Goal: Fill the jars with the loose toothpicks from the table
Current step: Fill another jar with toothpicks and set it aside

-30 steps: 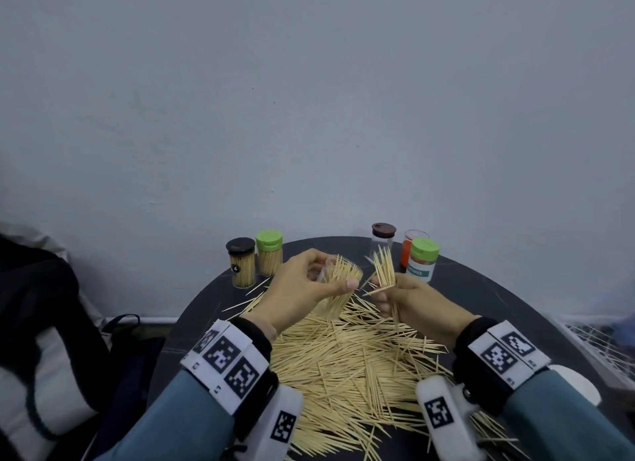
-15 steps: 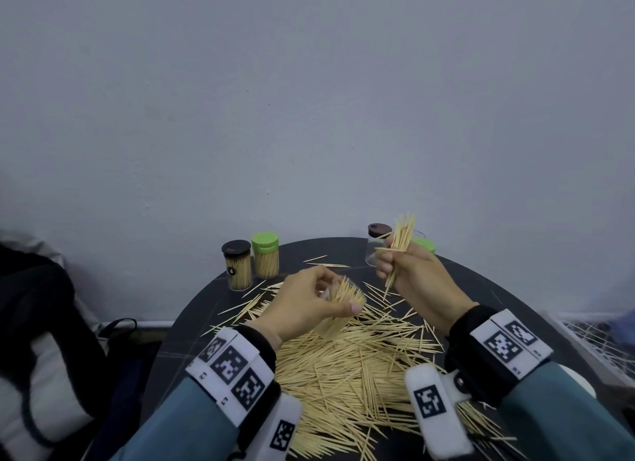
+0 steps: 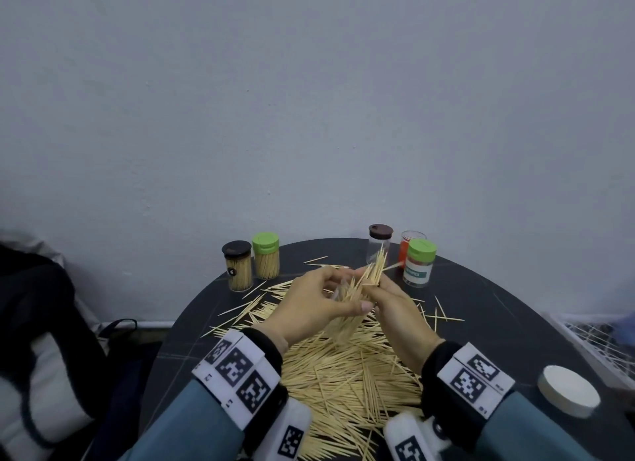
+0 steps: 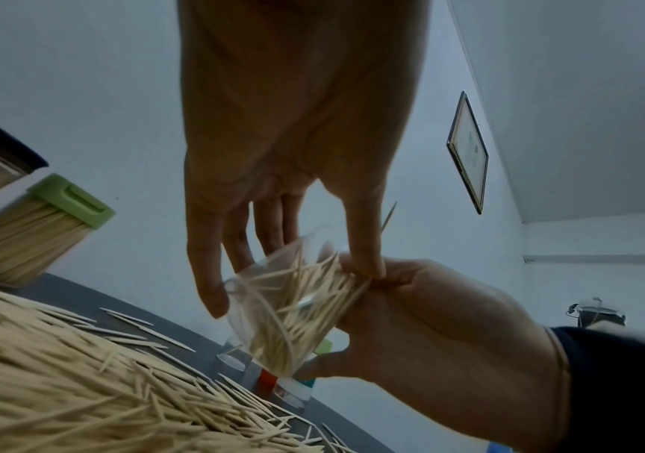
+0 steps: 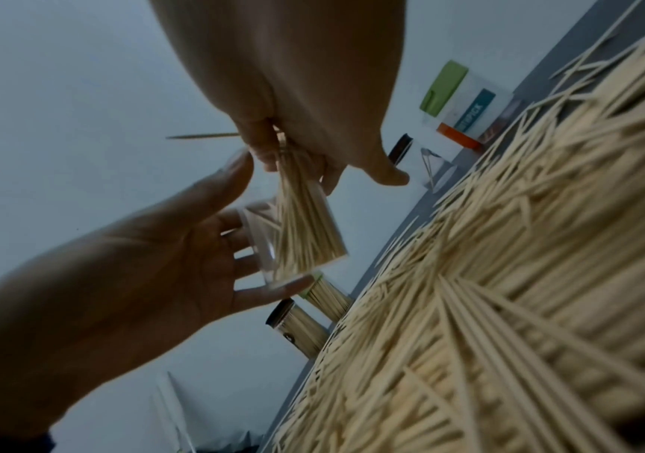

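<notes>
From the head view, the left hand [image 3: 309, 306] held a clear jar [image 3: 338, 294] tilted above the round dark table [image 3: 498, 309], fingers curled round its wall. The right hand [image 3: 395, 309] pinched a bundle of toothpicks [image 3: 372, 271] whose lower ends went into the jar's mouth; one pick stuck out sideways. Beneath both hands lay one big heap of loose toothpicks [image 3: 343, 374], far too many to count. Five other jars stood at the table's far edge: two full ones on the left, a black-lidded jar [image 3: 237, 266] and a green-lidded jar [image 3: 265, 259] side by side, and three on the right, a brown-lidded clear jar [image 3: 379, 240], an orange jar [image 3: 410, 247] and a labelled green-lidded jar [image 3: 419, 263]. One white lid [image 3: 568, 395] sat near the right edge.

In the left wrist view, the left hand [image 4: 294, 153] reached down with four fingers and thumb round the clear jar [image 4: 286, 309], which was partly filled with crossing picks. The right hand [image 4: 441, 337] met it at the mouth.

In the right wrist view, the right hand [image 5: 297, 92] gripped the bundle [image 5: 297, 208] between thumb and curled fingers, the picks fanning down into the jar [image 5: 294, 242]. The left hand [image 5: 138, 269] cradled the jar from the side, fingers partly spread.
</notes>
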`<state>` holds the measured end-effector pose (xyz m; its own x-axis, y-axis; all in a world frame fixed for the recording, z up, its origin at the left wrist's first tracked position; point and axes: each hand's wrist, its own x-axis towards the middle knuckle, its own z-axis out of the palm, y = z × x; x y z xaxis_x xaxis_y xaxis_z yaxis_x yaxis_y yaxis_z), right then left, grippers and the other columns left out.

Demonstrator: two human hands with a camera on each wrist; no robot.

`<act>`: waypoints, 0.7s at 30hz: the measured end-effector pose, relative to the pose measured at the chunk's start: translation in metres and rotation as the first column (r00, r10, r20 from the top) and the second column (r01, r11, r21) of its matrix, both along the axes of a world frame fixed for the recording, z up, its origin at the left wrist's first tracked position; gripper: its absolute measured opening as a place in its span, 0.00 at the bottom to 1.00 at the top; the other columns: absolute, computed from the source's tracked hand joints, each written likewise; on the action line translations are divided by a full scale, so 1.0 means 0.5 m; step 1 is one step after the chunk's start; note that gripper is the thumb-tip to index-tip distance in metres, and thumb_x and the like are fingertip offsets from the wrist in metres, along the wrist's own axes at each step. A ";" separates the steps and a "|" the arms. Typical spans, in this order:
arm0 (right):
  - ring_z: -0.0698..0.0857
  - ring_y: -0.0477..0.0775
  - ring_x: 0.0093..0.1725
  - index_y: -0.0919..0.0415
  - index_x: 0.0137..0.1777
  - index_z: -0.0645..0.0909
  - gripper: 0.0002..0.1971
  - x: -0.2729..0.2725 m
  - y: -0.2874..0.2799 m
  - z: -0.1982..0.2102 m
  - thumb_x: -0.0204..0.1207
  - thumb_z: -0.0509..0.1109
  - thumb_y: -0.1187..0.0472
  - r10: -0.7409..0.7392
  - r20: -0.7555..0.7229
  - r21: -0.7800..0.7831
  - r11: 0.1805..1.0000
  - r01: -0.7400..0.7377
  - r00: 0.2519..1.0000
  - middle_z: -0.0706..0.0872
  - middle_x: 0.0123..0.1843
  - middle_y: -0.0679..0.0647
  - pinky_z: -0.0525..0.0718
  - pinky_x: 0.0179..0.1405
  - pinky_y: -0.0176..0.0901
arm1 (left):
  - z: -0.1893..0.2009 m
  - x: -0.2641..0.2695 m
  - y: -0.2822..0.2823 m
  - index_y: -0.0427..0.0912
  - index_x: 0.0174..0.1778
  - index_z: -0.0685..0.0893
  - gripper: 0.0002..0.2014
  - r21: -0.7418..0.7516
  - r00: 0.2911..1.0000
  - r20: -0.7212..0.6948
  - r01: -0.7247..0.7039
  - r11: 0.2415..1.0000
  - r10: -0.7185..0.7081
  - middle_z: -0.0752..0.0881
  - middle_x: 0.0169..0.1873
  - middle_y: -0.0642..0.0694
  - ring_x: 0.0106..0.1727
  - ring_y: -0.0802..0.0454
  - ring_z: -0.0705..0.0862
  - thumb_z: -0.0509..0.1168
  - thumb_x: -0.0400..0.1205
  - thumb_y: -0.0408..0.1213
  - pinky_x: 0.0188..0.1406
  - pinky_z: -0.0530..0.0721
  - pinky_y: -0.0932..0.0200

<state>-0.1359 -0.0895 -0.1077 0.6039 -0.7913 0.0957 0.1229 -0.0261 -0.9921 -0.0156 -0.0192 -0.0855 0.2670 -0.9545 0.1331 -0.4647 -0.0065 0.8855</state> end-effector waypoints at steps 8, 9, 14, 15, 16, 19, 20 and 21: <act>0.82 0.55 0.53 0.58 0.48 0.82 0.15 -0.011 0.002 0.012 0.67 0.58 0.71 0.064 0.044 -0.007 0.998 -0.064 0.997 0.88 0.50 0.56 0.78 0.55 0.47 | -0.001 0.003 0.001 0.51 0.58 0.80 0.23 0.047 1.000 0.013 0.024 0.999 -0.025 0.83 0.53 0.58 0.55 0.58 0.81 0.78 0.69 0.46 0.55 0.80 0.60; 0.83 0.55 0.53 0.58 0.47 0.83 0.16 -0.014 0.002 0.014 0.63 0.59 0.68 0.078 0.070 -0.008 0.997 -0.077 0.994 0.88 0.51 0.55 0.79 0.55 0.47 | -0.001 0.003 0.001 0.51 0.59 0.80 0.23 0.045 1.000 0.015 0.025 0.999 -0.026 0.83 0.52 0.60 0.54 0.58 0.81 0.78 0.69 0.46 0.53 0.79 0.61; 0.84 0.57 0.59 0.60 0.49 0.85 0.16 -0.014 -0.006 0.013 0.83 0.54 0.63 0.049 0.083 -0.021 0.999 -0.047 0.995 0.88 0.56 0.58 0.77 0.65 0.54 | 0.000 0.001 0.003 0.55 0.56 0.78 0.20 0.042 0.999 0.008 0.041 0.998 -0.042 0.81 0.48 0.63 0.50 0.64 0.79 0.77 0.70 0.47 0.46 0.78 0.65; 0.84 0.56 0.59 0.59 0.48 0.85 0.17 -0.012 -0.009 0.008 0.85 0.53 0.60 0.019 0.056 -0.037 0.999 -0.017 0.998 0.88 0.56 0.57 0.76 0.67 0.55 | 0.001 0.000 0.004 0.54 0.56 0.78 0.20 0.040 0.999 0.008 0.043 0.998 -0.043 0.81 0.48 0.64 0.49 0.65 0.79 0.76 0.71 0.46 0.46 0.78 0.66; 0.84 0.55 0.59 0.58 0.46 0.84 0.18 -0.009 -0.010 0.004 0.85 0.52 0.58 -0.008 0.036 -0.046 0.999 0.009 0.999 0.89 0.54 0.55 0.75 0.69 0.56 | 0.001 -0.001 0.004 0.52 0.56 0.79 0.20 0.040 0.999 0.008 0.042 0.998 -0.043 0.80 0.48 0.65 0.49 0.66 0.79 0.76 0.71 0.46 0.46 0.79 0.65; 0.82 0.60 0.60 0.57 0.43 0.80 0.16 -0.003 -0.008 -0.009 0.86 0.52 0.57 0.001 -0.019 -0.049 0.999 -0.002 1.000 0.87 0.50 0.55 0.72 0.71 0.60 | -0.001 -0.003 0.003 0.48 0.62 0.80 0.24 0.045 0.999 0.009 0.037 0.998 -0.038 0.83 0.51 0.59 0.54 0.59 0.82 0.77 0.71 0.45 0.52 0.82 0.60; 0.81 0.60 0.60 0.56 0.43 0.80 0.15 -0.002 -0.007 -0.012 0.86 0.53 0.58 0.019 -0.023 -0.041 0.999 -0.020 1.000 0.87 0.49 0.55 0.72 0.70 0.59 | -0.001 -0.004 0.002 0.48 0.64 0.79 0.26 0.043 0.999 0.008 0.034 0.998 -0.035 0.84 0.53 0.56 0.55 0.57 0.83 0.77 0.70 0.46 0.52 0.83 0.60; 0.81 0.60 0.60 0.56 0.44 0.80 0.15 -0.002 -0.005 -0.012 0.85 0.53 0.59 0.034 -0.028 -0.039 0.999 -0.035 0.999 0.87 0.49 0.55 0.72 0.69 0.58 | -0.002 -0.005 0.002 0.47 0.65 0.79 0.28 0.040 0.999 0.004 0.033 0.999 -0.033 0.84 0.54 0.54 0.55 0.56 0.83 0.77 0.70 0.46 0.52 0.83 0.60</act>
<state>-0.1367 -0.0920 -0.1136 0.6335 -0.7660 0.1094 0.0975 -0.0612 -0.9934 -0.0178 -0.0183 -0.0863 0.2346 -0.9674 0.0954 -0.4693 -0.0268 0.8826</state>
